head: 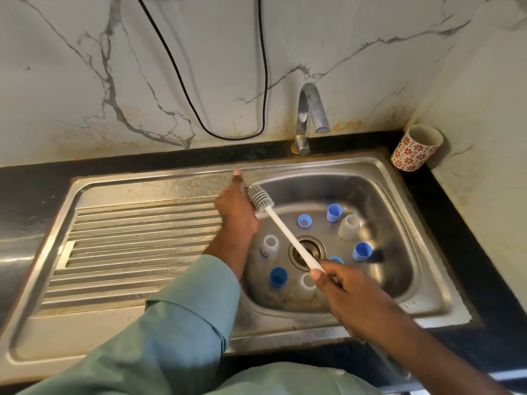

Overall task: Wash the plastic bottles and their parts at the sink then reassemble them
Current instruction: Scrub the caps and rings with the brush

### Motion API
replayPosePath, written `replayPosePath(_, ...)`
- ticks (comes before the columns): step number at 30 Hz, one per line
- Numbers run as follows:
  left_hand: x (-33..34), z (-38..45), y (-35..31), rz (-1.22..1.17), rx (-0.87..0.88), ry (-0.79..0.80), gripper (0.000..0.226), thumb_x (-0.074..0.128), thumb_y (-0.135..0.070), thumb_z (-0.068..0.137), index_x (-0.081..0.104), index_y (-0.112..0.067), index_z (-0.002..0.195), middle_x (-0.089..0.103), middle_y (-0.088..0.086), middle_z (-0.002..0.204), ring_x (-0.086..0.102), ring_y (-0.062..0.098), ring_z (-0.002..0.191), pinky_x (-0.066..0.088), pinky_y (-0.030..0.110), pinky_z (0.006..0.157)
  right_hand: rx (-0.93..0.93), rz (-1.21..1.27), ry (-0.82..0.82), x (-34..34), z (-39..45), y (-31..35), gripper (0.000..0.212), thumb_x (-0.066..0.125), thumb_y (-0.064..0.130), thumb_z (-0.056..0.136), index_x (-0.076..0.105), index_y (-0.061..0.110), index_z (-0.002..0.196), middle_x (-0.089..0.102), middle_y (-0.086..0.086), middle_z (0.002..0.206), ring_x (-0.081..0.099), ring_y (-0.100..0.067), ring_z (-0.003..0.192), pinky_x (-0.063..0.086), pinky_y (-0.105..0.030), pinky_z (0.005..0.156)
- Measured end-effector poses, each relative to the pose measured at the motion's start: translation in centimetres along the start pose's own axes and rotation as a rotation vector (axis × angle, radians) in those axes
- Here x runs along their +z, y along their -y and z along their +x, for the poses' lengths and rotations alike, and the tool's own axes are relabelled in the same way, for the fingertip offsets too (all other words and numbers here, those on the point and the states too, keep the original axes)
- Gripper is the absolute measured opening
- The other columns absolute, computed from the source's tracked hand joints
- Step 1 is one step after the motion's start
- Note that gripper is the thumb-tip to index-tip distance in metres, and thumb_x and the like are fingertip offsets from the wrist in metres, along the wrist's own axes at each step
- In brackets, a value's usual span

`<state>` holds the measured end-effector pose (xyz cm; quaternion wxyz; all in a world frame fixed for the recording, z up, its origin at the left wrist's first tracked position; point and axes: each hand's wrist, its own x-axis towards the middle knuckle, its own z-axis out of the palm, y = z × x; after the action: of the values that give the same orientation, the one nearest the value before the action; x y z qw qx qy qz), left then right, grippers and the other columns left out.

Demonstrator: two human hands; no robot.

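Gripping a ribbed grey brush [260, 197] by its slim white handle, right hand [346, 292].

White marble-patterned wall panel [85, 67] with grey veining covers the far side and continues on the right; rust-coloured staining marks its lower edge. A black looping cable [265, 81] hangs against it. Black stone countertop [28, 189] runs beneath. A red-flowered ceramic cup [416, 148] stands far right.

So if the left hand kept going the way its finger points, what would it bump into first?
Probably the sink's flat back rim, then the wall behind it. The left hand points up and away; depth is hard to judge.
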<state>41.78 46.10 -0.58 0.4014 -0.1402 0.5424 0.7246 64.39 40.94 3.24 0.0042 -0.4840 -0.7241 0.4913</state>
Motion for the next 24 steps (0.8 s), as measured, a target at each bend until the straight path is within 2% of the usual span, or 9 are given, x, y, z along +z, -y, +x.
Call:
replayPosePath(4, 0.0, -0.4, -0.1, 0.078, -0.018, -0.02, 0.021, 0.066, -0.033, 0.095, 0.064, -0.014, 0.087, 0.066, 0.003, 0.075, 0.063, 0.01, 0.055, 0.046, 0.021, 0.042, -0.001, -0.012, 0.011, 0.4, 0.3, 0.9, 0.025, 0.04, 0.046, 0.101, 0.056, 0.03, 0.09, 0.045, 0.007, 0.055, 0.04, 0.001, 0.037, 0.035, -0.015, 0.042)
replayPosePath(8, -0.2, 0.1, -0.8, -0.005, -0.017, -0.033, 0.019, 0.067, -0.032, 0.094, 0.068, -0.014, 0.1, 0.072, 0.003, 0.097, 0.067, 0.015, 0.065, 0.054, 0.028, 0.058, -0.002, 0.003, 0.031, 0.6, 0.3, 1.0, 0.029, 0.039, 0.046, 0.101, 0.057, 0.025, 0.091, 0.045, 0.007, 0.058, 0.039, -0.001, 0.045, 0.035, -0.02, 0.046)
replayPosePath(9, -0.3, 0.1, -0.4, 0.052, -0.002, -0.019, 0.018, 0.064, -0.033, 0.096, 0.068, -0.017, 0.104, 0.07, 0.001, 0.091, 0.063, 0.014, 0.062, 0.05, 0.026, 0.056, 0.0, 0.0, 0.014, 0.6, 0.6, 1.2, 0.03, 0.04, 0.046, 0.101, 0.056, 0.023, 0.09, 0.045, 0.006, 0.059, 0.039, -0.002, 0.046, 0.036, -0.021, 0.047)
replayPosePath(12, 0.0, -0.6, 0.7, 0.14, 0.012, -0.059, 0.022, 0.062, -0.03, 0.097, 0.066, -0.014, 0.082, 0.063, 0.003, 0.065, 0.055, 0.011, 0.052, 0.044, 0.024, 0.05, -0.023, -0.069, -0.059, 0.5, 1.7, 1.5, 0.034, 0.039, 0.045, 0.101, 0.052, 0.02, 0.082, 0.046, 0.005, 0.062, 0.043, -0.007, 0.055, 0.041, -0.026, 0.054)
replayPosePath(15, -0.5, 0.0, 0.1, 0.036, -0.004, -0.084, 0.02, 0.067, -0.034, 0.094, 0.067, -0.014, 0.093, 0.068, 0.003, 0.075, 0.065, 0.014, 0.058, 0.057, 0.028, 0.059, -0.04, -0.129, -0.017, 0.5, 1.0, 0.7, 0.031, 0.038, 0.048, 0.101, 0.056, 0.024, 0.092, 0.052, 0.004, 0.067, 0.048, -0.005, 0.058, 0.044, -0.023, 0.055)
replayPosePath(17, -0.6, 0.6, 0.4, 0.102, -0.012, -0.014, 0.021, 0.063, -0.035, 0.097, 0.068, -0.016, 0.104, 0.067, 0.0, 0.075, 0.058, 0.01, 0.05, 0.047, 0.024, 0.044, -0.028, -0.115, -0.015, 0.6, 1.0, 0.6, 0.03, 0.038, 0.048, 0.1, 0.056, 0.025, 0.093, 0.053, 0.003, 0.068, 0.049, -0.006, 0.058, 0.046, -0.025, 0.056)
replayPosePath(19, -0.4, 0.5, 1.0, 0.173, -0.009, -0.009, 0.024, 0.065, -0.037, 0.095, 0.069, -0.015, 0.089, 0.064, 0.002, 0.065, 0.048, 0.008, 0.042, 0.036, 0.022, 0.038, -0.032, -0.134, -0.067, 0.7, 1.9, 1.0, 0.031, 0.037, 0.048, 0.1, 0.054, 0.025, 0.09, 0.053, 0.004, 0.068, 0.051, -0.008, 0.061, 0.049, -0.03, 0.062)
replayPosePath(21, -0.1, 0.3, 0.8, 0.153, -0.016, -0.041, 0.027, 0.069, -0.039, 0.092, 0.068, -0.013, 0.086, 0.064, 0.004, 0.066, 0.049, 0.008, 0.04, 0.036, 0.02, 0.038, -0.048, -0.167, -0.084, 0.6, 2.4, 1.0, 0.031, 0.036, 0.048, 0.101, 0.054, 0.025, 0.092, 0.054, 0.004, 0.069, 0.053, -0.009, 0.064, 0.051, -0.031, 0.064)
replayPosePath(24, -0.4, 0.6, -0.5, 0.06, 0.011, -0.086, 0.031, 0.071, -0.039, 0.09, 0.067, -0.009, 0.097, 0.071, 0.007, 0.08, 0.062, 0.012, 0.051, 0.046, 0.022, 0.043, -0.041, -0.194, -0.027, 0.0, 1.7, 0.1, 0.03, 0.036, 0.049, 0.101, 0.056, 0.026, 0.096, 0.054, 0.004, 0.07, 0.051, -0.007, 0.06, 0.047, -0.026, 0.058)
